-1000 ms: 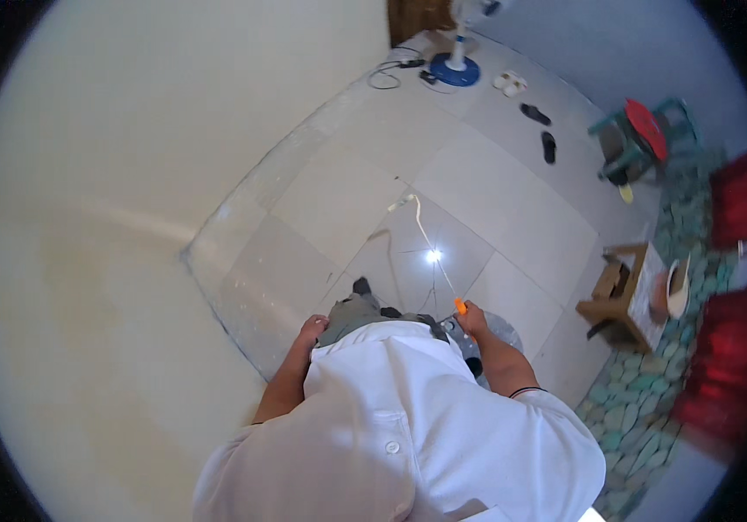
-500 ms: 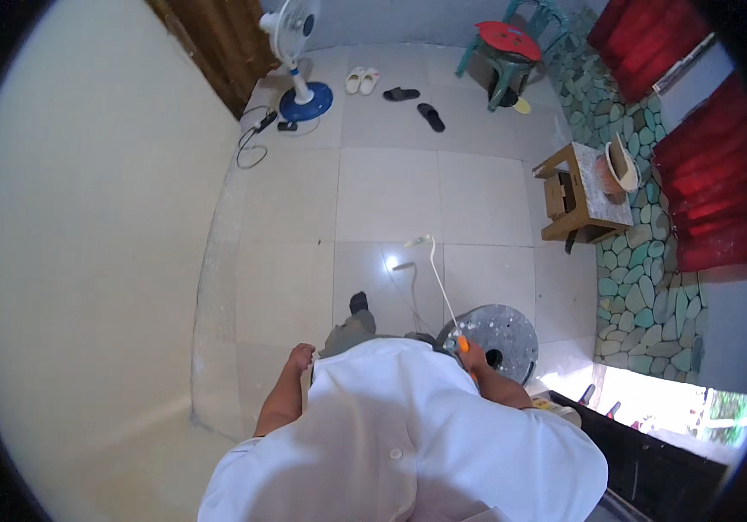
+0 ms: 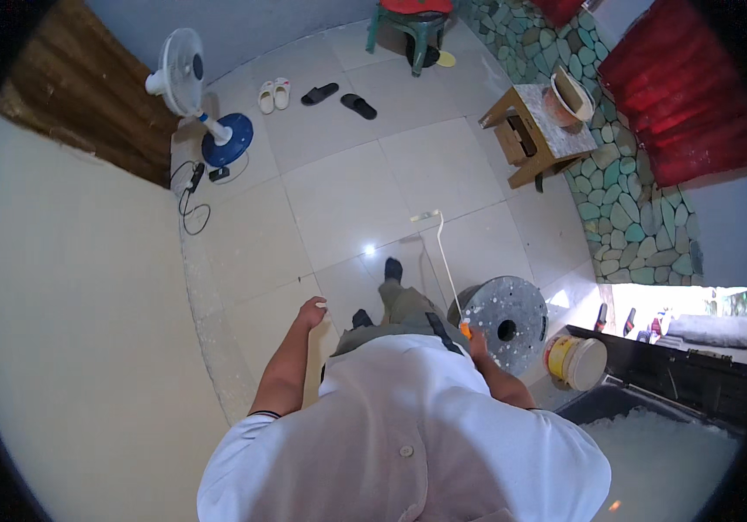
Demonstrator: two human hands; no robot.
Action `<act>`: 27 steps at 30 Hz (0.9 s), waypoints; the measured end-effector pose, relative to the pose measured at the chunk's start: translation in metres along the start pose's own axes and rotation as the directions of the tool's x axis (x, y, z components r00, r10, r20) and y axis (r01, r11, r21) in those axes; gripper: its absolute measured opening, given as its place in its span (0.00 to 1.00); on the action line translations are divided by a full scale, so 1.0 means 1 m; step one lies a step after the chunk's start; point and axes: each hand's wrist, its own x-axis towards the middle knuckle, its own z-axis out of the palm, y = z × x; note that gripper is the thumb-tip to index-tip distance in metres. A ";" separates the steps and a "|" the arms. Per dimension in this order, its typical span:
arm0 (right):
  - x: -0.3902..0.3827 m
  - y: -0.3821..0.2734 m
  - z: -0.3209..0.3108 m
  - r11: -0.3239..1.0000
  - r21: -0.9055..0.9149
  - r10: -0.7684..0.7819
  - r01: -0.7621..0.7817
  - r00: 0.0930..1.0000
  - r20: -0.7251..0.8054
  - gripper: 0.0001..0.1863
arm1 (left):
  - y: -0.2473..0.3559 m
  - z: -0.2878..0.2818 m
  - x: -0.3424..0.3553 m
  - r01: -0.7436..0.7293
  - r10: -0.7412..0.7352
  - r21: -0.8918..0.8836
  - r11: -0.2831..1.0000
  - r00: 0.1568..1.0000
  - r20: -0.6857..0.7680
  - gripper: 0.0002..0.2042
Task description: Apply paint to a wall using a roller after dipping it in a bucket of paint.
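Observation:
My right hand (image 3: 478, 344) is closed round the orange handle of a paint roller (image 3: 449, 270). Its thin white rod points forward over the tiles, with a slim pale roller head at the far end. Just right of that hand stands a grey, paint-spotted drum or spool (image 3: 521, 300) with a round hole in its face. My left hand (image 3: 311, 313) hangs out to the left near the pale wall, its fingers curled. A small whitish spot shows at its fingertips, too small to name.
A white and blue fan (image 3: 227, 139), slippers (image 3: 358, 106) and a cord (image 3: 189, 204) lie far left. Right stand a small wooden table (image 3: 556, 143) with a pot, and a stone-clad wall (image 3: 626, 209). A white bucket (image 3: 578, 361) sits beside the spool, near a dark ledge (image 3: 678, 374).
My view has turned to the right, so the fan and slippers shift left and the bucket shows fully. One foot has stepped forward. The paint roller stays in my right hand.

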 end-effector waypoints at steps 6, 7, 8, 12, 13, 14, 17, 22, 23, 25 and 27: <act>0.027 -0.055 0.006 0.999 -0.047 0.023 -0.023 1.000 -0.005 0.18 | 0.033 -0.015 0.059 -0.059 0.055 0.058 0.997 0.996 0.074 0.17; 0.042 -0.068 -0.005 0.999 0.016 0.033 -0.033 0.999 0.022 0.18 | 0.047 -0.018 0.071 -0.067 0.063 0.051 0.996 0.996 0.064 0.17; 0.060 -0.069 -0.012 0.998 -0.020 0.052 -0.053 0.999 -0.011 0.16 | 0.067 -0.021 0.077 -0.071 0.065 0.078 0.994 0.995 0.082 0.17; 0.123 -0.101 -0.019 0.997 -0.059 -0.046 0.043 0.998 -0.054 0.16 | 0.098 -0.058 0.101 -0.078 0.070 0.100 0.992 0.994 0.088 0.17; 0.139 -0.120 -0.023 0.996 -0.087 -0.024 0.021 0.999 -0.029 0.17 | 0.088 -0.066 0.109 -0.073 0.065 0.104 0.992 0.995 0.079 0.17; 0.159 -0.141 -0.035 0.993 -0.119 -0.007 0.005 1.000 -0.010 0.17 | 0.080 -0.070 0.123 -0.046 0.046 0.026 0.999 0.999 0.027 0.18; 0.226 -0.187 -0.068 0.984 -0.171 -0.044 0.041 0.999 -0.013 0.18 | 0.102 -0.080 0.153 0.008 -0.008 -0.138 0.990 1.000 0.001 0.18; 0.294 -0.273 -0.098 0.985 -0.114 -0.139 0.127 0.985 -0.106 0.19 | 0.119 -0.102 0.205 0.115 -0.087 -0.337 0.934 0.991 0.098 0.17; 0.303 -0.291 -0.100 0.981 -0.099 -0.178 0.167 0.977 -0.115 0.19 | 0.101 -0.102 0.225 0.110 -0.085 -0.337 0.935 0.993 0.086 0.17; 0.319 -0.317 -0.103 0.982 -0.065 -0.185 0.177 0.971 -0.152 0.19 | 0.063 -0.115 0.269 -0.642 0.645 0.199 0.740 0.762 0.059 0.17; 0.336 -0.325 -0.097 0.998 0.002 -0.064 0.065 0.988 -0.139 0.19 | 0.122 -0.128 0.276 -0.282 0.291 -0.089 0.955 0.949 0.120 0.17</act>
